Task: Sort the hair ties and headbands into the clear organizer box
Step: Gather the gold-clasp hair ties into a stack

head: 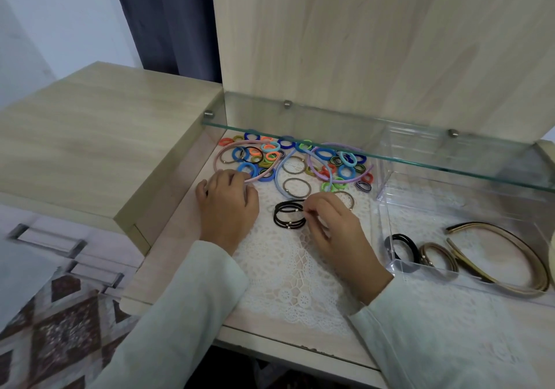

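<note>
Our right hand pinches the stack of black hair ties on the lace mat, probably batching matching ones for the clear organizer box just beside it. Our left hand curls at the pink headband, but we can't tell if it's gripping.

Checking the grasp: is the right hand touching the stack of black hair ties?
Touching. Head view: the right hand pinches the black hair ties at their right edge.

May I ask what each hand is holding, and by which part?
The right hand pinches the black hair ties at their right edge; the left hand rests by the pink headband, grip unclear.
</note>
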The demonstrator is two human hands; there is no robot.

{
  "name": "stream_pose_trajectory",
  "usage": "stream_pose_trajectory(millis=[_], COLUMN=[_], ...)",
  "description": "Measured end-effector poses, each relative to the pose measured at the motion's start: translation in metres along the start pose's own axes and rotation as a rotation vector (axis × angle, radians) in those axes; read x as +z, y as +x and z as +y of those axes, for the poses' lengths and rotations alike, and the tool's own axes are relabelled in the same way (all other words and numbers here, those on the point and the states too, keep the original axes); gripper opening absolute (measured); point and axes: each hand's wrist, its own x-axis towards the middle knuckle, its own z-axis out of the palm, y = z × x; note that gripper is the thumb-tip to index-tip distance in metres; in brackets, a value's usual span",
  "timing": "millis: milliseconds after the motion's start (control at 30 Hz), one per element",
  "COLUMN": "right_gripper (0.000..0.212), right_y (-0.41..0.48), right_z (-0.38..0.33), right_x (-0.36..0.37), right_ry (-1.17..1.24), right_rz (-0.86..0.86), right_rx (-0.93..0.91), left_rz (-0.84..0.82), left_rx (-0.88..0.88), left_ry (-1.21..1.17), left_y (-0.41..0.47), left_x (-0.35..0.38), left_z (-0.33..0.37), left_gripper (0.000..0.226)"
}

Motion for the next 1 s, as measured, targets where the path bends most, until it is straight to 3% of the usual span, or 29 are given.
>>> stream_pose_trajectory(millis=[767,1000], right_gripper=[0.009,0.015], right_y=[-0.009,-0.006], right_z=[0.014,0.009], right_x=[0.007,0.0], right_ry=[-0.155,-0.191], right_rz=[-0.161,-0.041], right_rx=[-0.037,0.052], left_rz=[-0.02,-0.02], left_rx=[0.005,-0.019], left_ry=[-0.024,-0.157], left_y=[0.0,0.003], left_x=[-0.003,-0.005], left_z=[-0.001,0.001], left_gripper=[0.039,0.042])
